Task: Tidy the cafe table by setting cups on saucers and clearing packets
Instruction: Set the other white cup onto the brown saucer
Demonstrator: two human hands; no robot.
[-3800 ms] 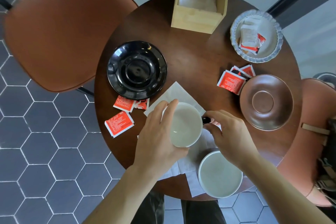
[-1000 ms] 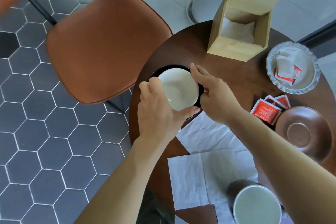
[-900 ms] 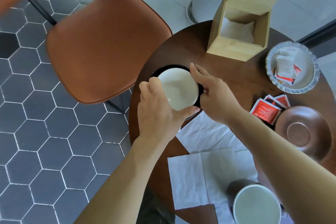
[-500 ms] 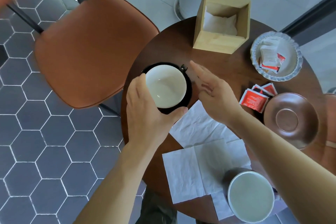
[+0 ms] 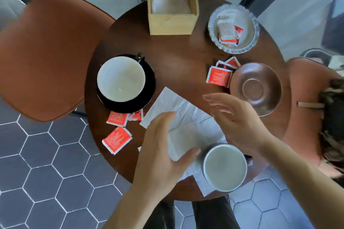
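A white cup [image 5: 121, 78] sits on the black saucer [image 5: 149, 87]; a second cup [image 5: 224, 167] stands on napkins [image 5: 178, 109] between the left hand [image 5: 160, 156] and right hand [image 5: 240, 122], both empty, fingers loosely spread. Print on the red packets [image 5: 116, 139] is unreadable.

Print on the red packets [image 5: 117, 140] too blurry to read. Napkins [image 5: 183, 117] partly covered by both hands. Wooden napkin box [image 5: 172, 18] cut off up top.
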